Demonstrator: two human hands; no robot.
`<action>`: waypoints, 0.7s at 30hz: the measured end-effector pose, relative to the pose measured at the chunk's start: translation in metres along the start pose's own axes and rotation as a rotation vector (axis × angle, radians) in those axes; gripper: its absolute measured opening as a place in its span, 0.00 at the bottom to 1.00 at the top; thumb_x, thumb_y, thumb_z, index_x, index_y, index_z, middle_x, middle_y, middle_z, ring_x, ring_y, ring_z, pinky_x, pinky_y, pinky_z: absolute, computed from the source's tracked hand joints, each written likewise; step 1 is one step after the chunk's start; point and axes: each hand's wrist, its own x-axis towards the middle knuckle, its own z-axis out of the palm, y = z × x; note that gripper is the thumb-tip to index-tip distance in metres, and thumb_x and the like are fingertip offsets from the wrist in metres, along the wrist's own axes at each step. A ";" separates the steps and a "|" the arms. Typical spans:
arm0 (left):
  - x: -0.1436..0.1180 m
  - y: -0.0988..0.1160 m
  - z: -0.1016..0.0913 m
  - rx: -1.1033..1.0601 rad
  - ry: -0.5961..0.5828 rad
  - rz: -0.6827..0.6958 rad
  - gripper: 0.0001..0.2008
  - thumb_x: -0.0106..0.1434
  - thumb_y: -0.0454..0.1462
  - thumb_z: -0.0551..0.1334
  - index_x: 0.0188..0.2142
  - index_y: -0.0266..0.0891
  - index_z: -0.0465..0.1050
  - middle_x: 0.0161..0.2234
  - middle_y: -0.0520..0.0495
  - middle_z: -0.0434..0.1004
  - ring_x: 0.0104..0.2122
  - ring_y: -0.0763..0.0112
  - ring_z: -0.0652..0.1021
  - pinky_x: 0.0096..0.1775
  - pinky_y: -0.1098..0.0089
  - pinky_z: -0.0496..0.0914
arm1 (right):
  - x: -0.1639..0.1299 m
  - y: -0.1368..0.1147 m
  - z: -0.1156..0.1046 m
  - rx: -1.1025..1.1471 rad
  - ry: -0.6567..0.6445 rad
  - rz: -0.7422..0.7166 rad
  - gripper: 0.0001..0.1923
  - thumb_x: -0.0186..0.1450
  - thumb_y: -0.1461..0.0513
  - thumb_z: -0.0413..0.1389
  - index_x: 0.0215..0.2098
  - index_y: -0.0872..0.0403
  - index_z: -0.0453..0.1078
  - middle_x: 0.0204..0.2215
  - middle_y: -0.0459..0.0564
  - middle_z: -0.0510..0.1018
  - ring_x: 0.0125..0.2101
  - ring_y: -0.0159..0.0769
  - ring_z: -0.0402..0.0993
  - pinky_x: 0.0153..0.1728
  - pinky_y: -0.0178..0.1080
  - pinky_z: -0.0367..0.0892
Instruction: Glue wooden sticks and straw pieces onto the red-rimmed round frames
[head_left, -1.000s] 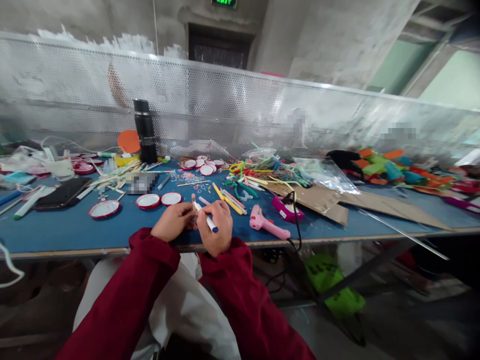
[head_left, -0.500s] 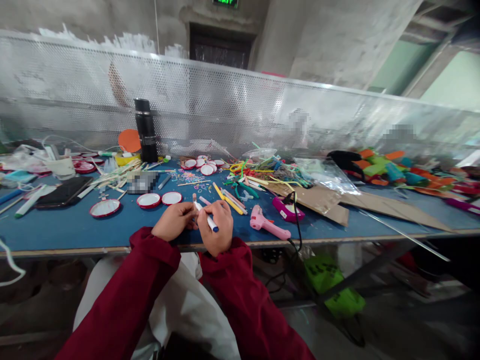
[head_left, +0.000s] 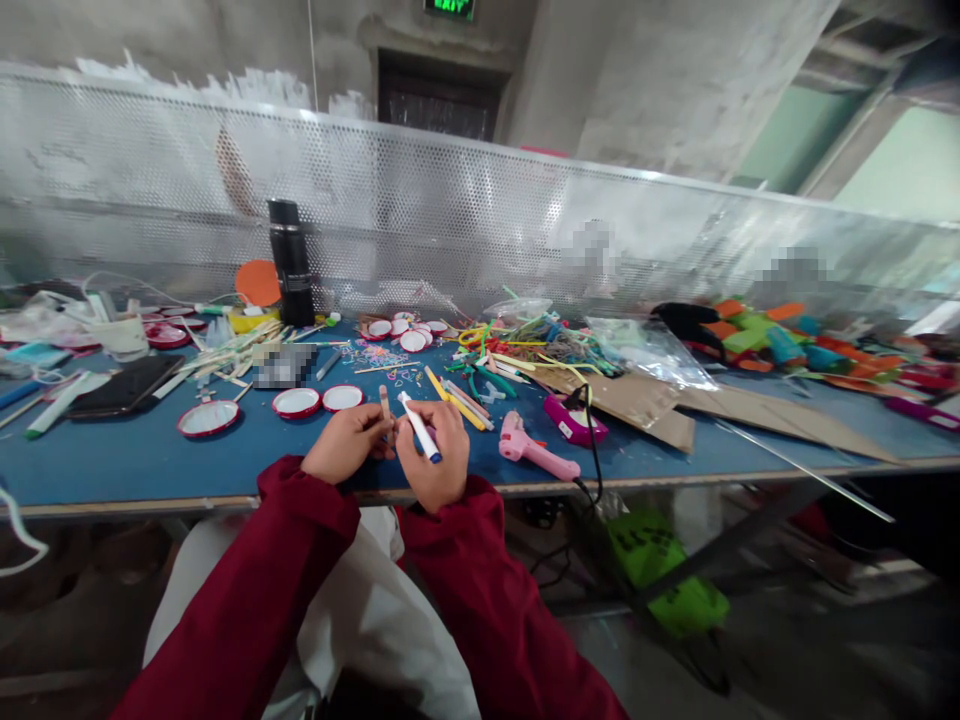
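My left hand (head_left: 341, 441) is closed, its fingers pinching a small flat craft stick (head_left: 385, 400) that stands up from the fingertips. In my right hand (head_left: 442, 455) is a white marker (head_left: 418, 425) with a blue end, its other end pointing up and away from me. The marker's tip is a little to the right of the stick, apart from it. Both hands are at the front edge of the blue table (head_left: 247, 465). Lids with red rims (head_left: 296, 402) lie beyond my left hand, and a yellow marker (head_left: 466, 412) lies beyond my right.
On the right are a pink glue gun (head_left: 536, 450), a purple box (head_left: 576, 420) and cardboard pieces (head_left: 637, 405). Pipe cleaners (head_left: 555, 345) are heaped behind. A black bottle (head_left: 291, 262), wooden sticks (head_left: 232, 352) and a phone (head_left: 127, 387) are on the left.
The marker has shifted right, away from the stick's top, and my right hand has turned slightly. My left hand stays nearly still, and more of the stick shows.
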 end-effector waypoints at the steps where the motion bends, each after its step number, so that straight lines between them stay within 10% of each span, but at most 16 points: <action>1: 0.000 0.000 0.000 0.010 -0.001 0.005 0.15 0.56 0.48 0.66 0.29 0.38 0.69 0.25 0.52 0.74 0.25 0.68 0.78 0.28 0.71 0.72 | -0.001 0.001 0.001 0.009 0.010 0.031 0.05 0.64 0.63 0.55 0.40 0.51 0.69 0.31 0.48 0.80 0.36 0.39 0.77 0.44 0.44 0.69; 21: -0.001 -0.002 -0.002 0.037 -0.018 0.033 0.14 0.57 0.47 0.64 0.30 0.38 0.72 0.24 0.51 0.75 0.25 0.69 0.76 0.29 0.70 0.71 | 0.001 -0.003 -0.001 -0.041 0.038 -0.030 0.02 0.62 0.64 0.57 0.31 0.51 0.68 0.28 0.48 0.77 0.33 0.38 0.74 0.37 0.41 0.69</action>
